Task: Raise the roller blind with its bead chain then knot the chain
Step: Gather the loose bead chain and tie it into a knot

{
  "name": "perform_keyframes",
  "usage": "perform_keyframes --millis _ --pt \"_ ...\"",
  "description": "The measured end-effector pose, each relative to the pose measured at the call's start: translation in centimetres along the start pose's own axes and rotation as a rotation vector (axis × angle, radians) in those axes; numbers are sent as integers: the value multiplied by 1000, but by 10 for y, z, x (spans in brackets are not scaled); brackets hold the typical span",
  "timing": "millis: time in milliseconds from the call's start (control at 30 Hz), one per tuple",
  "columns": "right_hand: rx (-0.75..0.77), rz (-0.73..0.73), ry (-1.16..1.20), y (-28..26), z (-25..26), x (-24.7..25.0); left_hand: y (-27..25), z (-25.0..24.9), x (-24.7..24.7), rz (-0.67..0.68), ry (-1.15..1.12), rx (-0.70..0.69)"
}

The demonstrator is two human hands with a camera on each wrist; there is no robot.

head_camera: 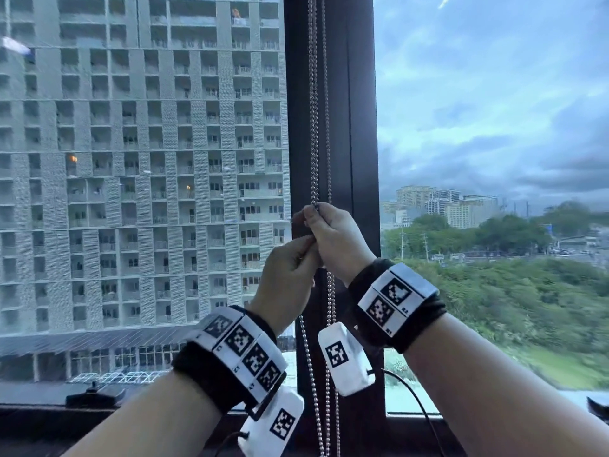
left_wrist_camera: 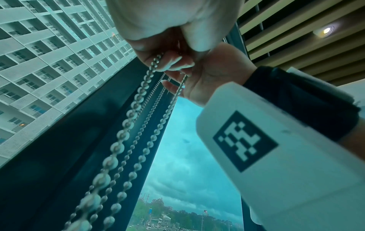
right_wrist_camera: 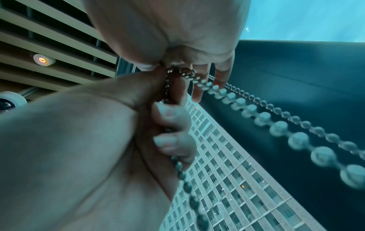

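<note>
A metal bead chain [head_camera: 313, 127] hangs in two strands in front of the dark window post [head_camera: 356, 127]. My right hand [head_camera: 316, 219] grips the chain at chest height, fingers curled round it. Just below, my left hand [head_camera: 304, 249] pinches the same chain, touching the right hand. In the right wrist view the chain bends into a small loop [right_wrist_camera: 179, 71] between the right hand [right_wrist_camera: 177, 65] and the left hand [right_wrist_camera: 168, 109]. In the left wrist view the strands [left_wrist_camera: 128, 121] drop from the left hand [left_wrist_camera: 164, 46] and right hand [left_wrist_camera: 177, 65]. The blind itself is out of view.
Window glass lies on both sides of the post, with a tower block outside on the left. A dark sill [head_camera: 49, 420] runs along the bottom, with a black fitting [head_camera: 94, 395] on it. Overhead is a slatted ceiling with a round lamp [left_wrist_camera: 326, 30].
</note>
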State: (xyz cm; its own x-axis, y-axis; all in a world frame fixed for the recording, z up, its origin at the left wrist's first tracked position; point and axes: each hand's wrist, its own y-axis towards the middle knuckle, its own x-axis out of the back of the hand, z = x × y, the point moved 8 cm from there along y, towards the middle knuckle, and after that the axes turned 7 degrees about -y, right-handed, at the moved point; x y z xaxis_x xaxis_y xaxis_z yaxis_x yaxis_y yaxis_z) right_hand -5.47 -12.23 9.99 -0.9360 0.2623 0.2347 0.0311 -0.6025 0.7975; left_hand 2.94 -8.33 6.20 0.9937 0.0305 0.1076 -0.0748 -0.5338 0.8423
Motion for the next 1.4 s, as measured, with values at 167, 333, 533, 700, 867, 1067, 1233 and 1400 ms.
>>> perform_keyframes --millis 167,333,533,700,867,1067,1233,1400 --pt "15 -6 -61 -3 2 8 4 12 -8 21 -49 72" --pt "6 29 -50 -9 6 13 3 21 -23 84 -286 222" --pt "126 -48 -352 -23 21 37 -14 23 -38 171 -337 298" --pt "686 -74 -784 -59 59 32 -18 22 -42 234 -250 290" --pt "781 173 -1143 -57 41 27 -18 23 -36 280 -237 290" --pt "873 148 -1313 -49 45 35 -1 14 -6 215 -236 216" --pt "747 151 -1141 -33 57 43 13 -20 -4 286 78 -116" --pt "513 85 -789 -16 63 63 33 -42 -1 225 216 -282"
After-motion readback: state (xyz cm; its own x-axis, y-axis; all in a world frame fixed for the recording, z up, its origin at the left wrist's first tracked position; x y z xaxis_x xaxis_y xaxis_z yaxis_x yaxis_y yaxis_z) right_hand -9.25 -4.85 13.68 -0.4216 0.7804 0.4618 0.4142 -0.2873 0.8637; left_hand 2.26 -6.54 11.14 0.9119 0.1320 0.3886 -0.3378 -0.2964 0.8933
